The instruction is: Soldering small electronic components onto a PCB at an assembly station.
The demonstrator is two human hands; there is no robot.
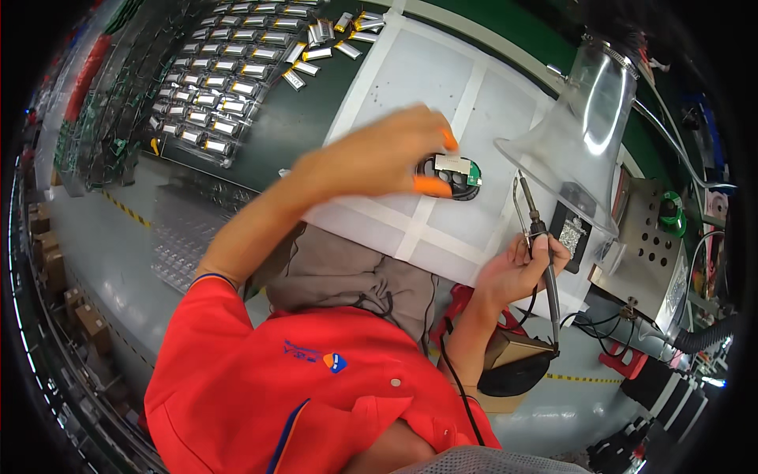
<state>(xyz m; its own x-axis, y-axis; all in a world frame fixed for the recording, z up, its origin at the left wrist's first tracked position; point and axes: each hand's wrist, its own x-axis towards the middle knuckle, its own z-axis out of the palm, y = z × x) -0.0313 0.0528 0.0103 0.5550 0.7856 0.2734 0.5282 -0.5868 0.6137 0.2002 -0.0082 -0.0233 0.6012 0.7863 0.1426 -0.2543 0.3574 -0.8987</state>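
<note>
My left hand point(395, 150), blurred by motion, reaches over the white work mat with orange finger covers on its thumb and a finger. Those two tips are spread apart at the left side of a round black housing point(462, 192). A green circuit board point(474, 174) and a flat silvery-beige piece point(452, 163) sit in the housing. Whether the fingers touch it, I cannot tell. Closed around a soldering iron point(538, 225), my right hand point(525, 268) stays at the mat's right side. The iron's tip points up and away, and a thin metal tube runs beside it.
A clear fume hood point(580, 126) stands just beyond the iron's tip. Rows of silver pouch batteries point(229, 67) lie at the far left, with several loose ones by the mat. A perforated metal box point(643, 237) and a green spool point(673, 213) are at right.
</note>
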